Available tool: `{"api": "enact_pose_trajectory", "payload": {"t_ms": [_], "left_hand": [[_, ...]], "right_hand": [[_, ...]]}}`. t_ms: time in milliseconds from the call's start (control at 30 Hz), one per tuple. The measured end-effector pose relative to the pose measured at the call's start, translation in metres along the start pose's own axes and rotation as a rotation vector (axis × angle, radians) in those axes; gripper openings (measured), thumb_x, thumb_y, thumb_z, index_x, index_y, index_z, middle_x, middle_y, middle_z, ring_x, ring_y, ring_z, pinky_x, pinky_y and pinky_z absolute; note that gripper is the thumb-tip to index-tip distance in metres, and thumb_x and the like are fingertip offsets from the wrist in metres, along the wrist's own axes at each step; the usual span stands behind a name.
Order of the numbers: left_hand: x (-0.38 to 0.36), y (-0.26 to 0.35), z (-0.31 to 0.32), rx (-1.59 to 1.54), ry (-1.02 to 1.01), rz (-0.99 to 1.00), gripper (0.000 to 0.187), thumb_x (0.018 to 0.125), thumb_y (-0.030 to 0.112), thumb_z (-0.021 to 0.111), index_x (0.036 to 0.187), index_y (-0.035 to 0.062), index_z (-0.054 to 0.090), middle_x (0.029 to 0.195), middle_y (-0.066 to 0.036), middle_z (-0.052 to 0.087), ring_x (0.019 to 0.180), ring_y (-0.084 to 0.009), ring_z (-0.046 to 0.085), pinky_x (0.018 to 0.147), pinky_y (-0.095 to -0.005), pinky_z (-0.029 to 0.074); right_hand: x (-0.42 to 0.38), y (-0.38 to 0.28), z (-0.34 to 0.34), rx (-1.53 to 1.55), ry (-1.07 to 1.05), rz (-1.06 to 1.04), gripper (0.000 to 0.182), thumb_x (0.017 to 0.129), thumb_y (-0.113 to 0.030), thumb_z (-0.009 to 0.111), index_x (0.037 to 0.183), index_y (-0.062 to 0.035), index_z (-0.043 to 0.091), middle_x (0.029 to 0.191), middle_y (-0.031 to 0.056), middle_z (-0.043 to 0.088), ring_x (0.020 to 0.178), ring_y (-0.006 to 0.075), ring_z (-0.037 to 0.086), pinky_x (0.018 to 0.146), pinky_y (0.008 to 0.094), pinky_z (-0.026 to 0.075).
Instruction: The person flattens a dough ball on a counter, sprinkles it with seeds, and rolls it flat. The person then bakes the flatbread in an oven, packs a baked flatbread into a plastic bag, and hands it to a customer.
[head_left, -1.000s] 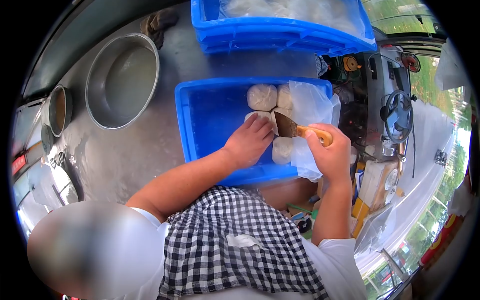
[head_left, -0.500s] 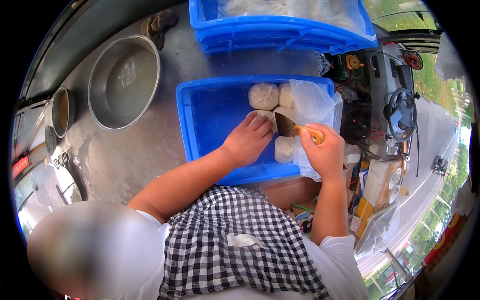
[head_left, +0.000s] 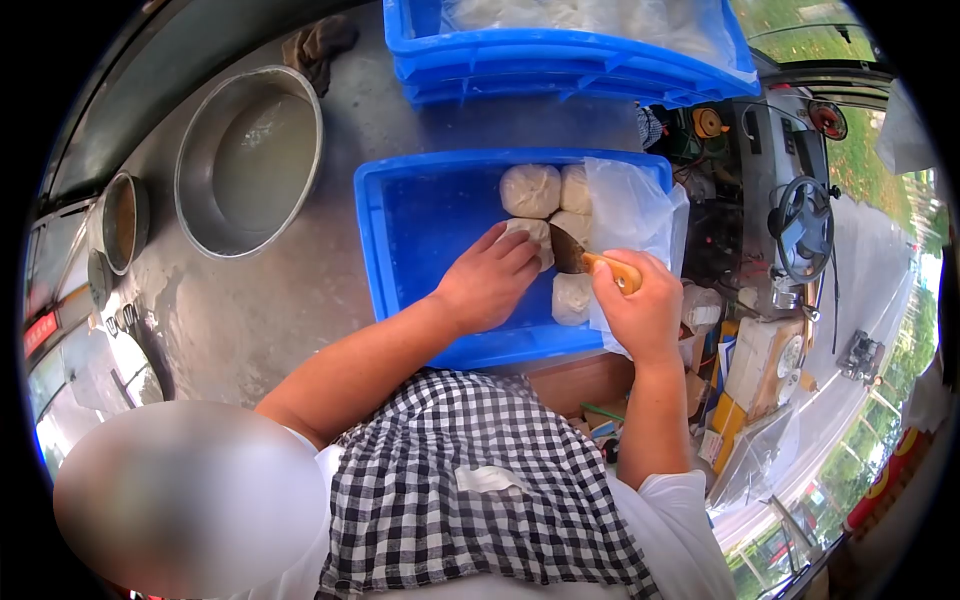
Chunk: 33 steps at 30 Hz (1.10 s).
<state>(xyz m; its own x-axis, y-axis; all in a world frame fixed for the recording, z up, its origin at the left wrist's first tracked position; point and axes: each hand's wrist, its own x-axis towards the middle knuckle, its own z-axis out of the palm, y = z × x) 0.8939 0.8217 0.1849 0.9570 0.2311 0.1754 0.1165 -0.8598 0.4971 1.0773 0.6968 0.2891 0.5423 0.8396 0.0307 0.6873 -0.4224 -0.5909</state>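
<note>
My right hand [head_left: 640, 305] grips the wooden handle of a scraper [head_left: 568, 248]. Its dark, flat blade stands among pale dough balls in a blue crate [head_left: 420, 210]. Just left of the blade lies one dough ball [head_left: 537, 238], touched by the fingertips of my left hand [head_left: 492, 280]; its fingers are spread. Another dough ball [head_left: 530, 190] sits behind that one, and a separate ball [head_left: 572, 299] lies nearer to me. A translucent plastic sheet [head_left: 630, 215] covers the crate's right end and hides what is under it.
A large metal basin [head_left: 190, 200] of cloudy liquid stands at left, with a smaller metal bowl [head_left: 140, 225] beyond it. More blue crates [head_left: 560, 62] are stacked at the back. A dark cloth [head_left: 318, 48] lies behind the basin. Boxes [head_left: 765, 365] crowd the right side.
My left fingers have drawn slightly back to the left, so more of the dough ball shows. The scraper's handle has shifted a little left and its blade has turned.
</note>
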Motion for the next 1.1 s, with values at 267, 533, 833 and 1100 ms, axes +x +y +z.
{"api": "enact_pose_trajectory", "payload": {"t_ms": [267,533,833,1100], "left_hand": [[-0.001,-0.001,-0.002,-0.021,-0.01,-0.015,0.032,0.088,0.014,0.06,0.118,0.0051,0.067,0.129,-0.011,0.062,0.133,-0.0296,0.054,0.12,-0.049,0.039],[-0.003,-0.002,-0.003,-0.068,0.005,-0.038,0.029,0.087,0.013,0.064,0.115,0.0056,0.066,0.127,-0.011,0.063,0.132,-0.0303,0.055,0.119,-0.0492,0.041],[-0.018,-0.005,-0.001,-0.267,0.036,-0.258,0.052,0.081,0.012,0.078,0.13,0.005,0.062,0.132,-0.014,0.061,0.122,-0.0364,0.061,0.105,-0.0457,0.051],[-0.027,-0.013,0.012,-0.381,0.132,-0.41,0.07,0.083,0.013,0.079,0.145,0.0024,0.05,0.134,-0.022,0.057,0.122,-0.0403,0.059,0.104,-0.0452,0.052]], "right_hand": [[0.002,-0.003,0.001,-0.072,-0.001,-0.06,0.018,0.085,-0.018,0.078,0.095,-0.0025,0.076,0.09,0.0128,0.075,0.079,0.0315,0.072,0.072,0.0391,0.058],[0.003,-0.001,0.008,-0.1,0.001,-0.091,0.019,0.085,-0.019,0.078,0.096,-0.0038,0.076,0.091,0.0121,0.075,0.079,0.0313,0.073,0.071,0.0388,0.059],[0.008,0.016,0.01,0.0,-0.012,0.036,0.019,0.087,-0.019,0.077,0.095,-0.0025,0.077,0.091,0.0146,0.075,0.083,0.0338,0.072,0.075,0.0399,0.057],[0.014,0.071,0.013,0.523,-0.168,0.422,0.027,0.094,-0.019,0.076,0.104,0.0052,0.076,0.093,0.0093,0.076,0.083,0.0168,0.074,0.073,0.0287,0.058]]}}
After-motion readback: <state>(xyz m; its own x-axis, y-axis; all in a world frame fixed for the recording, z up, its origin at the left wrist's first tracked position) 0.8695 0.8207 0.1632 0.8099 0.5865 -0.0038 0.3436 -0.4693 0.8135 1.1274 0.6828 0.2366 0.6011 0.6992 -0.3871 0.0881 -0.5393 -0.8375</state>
